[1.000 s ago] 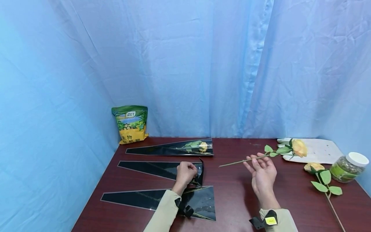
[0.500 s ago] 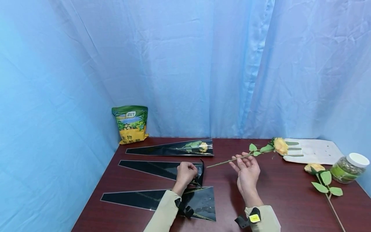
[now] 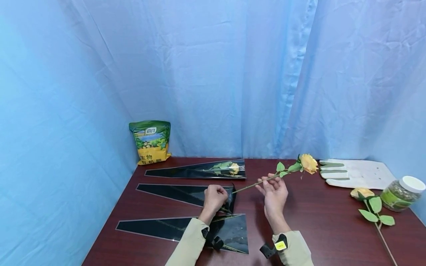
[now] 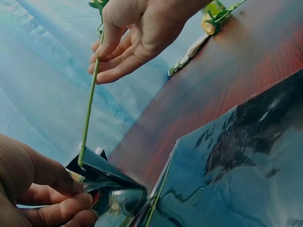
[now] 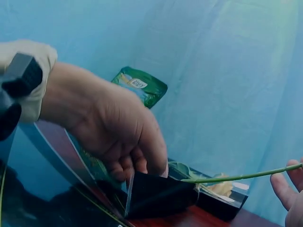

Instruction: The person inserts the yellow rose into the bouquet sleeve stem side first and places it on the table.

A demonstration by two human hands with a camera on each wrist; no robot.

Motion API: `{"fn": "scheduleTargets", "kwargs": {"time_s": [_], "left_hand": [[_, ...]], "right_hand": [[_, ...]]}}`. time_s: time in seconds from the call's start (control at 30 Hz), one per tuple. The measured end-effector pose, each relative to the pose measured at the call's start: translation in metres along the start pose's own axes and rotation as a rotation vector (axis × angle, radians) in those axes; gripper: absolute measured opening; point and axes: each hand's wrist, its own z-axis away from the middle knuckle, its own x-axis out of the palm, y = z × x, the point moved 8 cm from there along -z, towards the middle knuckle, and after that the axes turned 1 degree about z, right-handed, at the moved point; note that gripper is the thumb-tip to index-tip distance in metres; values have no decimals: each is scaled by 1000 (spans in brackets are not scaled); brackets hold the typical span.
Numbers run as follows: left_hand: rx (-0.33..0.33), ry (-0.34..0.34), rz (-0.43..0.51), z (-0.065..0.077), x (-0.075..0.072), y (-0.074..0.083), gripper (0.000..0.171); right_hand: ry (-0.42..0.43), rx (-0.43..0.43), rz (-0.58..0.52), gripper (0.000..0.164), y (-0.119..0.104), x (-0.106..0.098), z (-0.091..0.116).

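My left hand (image 3: 213,200) pinches the upper film of the middle black flower sleeve (image 3: 173,193) near its wide end, and the mouth gapes in the left wrist view. My right hand (image 3: 275,195) holds a yellow rose (image 3: 308,164) by its green stem (image 4: 89,111), thumb against fingers. The bloom points away to the right, tilted up. The stem's cut end sits at the sleeve's mouth; how far inside it reaches, I cannot tell. Below lies another flat sleeve (image 3: 233,234), partly under my left forearm. A third sleeve (image 3: 179,172) behind contains a yellow rose (image 3: 234,169).
A green and yellow fertilizer bag (image 3: 150,142) stands at the back left. On the right are a white glove (image 3: 366,173), a lidded jar (image 3: 402,193) and another yellow rose (image 3: 376,212) lying on the dark red table (image 3: 319,229). Blue curtains (image 3: 206,74) surround it.
My right hand has moved left with the rose, bringing the stem's end to the middle sleeve's mouth. The left hand has kept its pinch almost in place.
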Motion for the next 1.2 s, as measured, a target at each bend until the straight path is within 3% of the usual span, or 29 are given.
{"fn": "scheduleTargets", "kwargs": {"time_s": [0.2, 0.5, 0.97, 1.2], "left_hand": [[27, 66, -64, 3, -5, 10, 17], [68, 112, -84, 6, -5, 21, 15], [83, 92, 42, 7, 6, 40, 15], [95, 103, 48, 6, 12, 53, 13]], "right_hand": [[1, -32, 36, 19, 1, -3, 0], [4, -43, 47, 18, 9, -2, 1], [-35, -9, 117, 20, 17, 2, 11], [-83, -33, 166, 17, 19, 5, 14]]}}
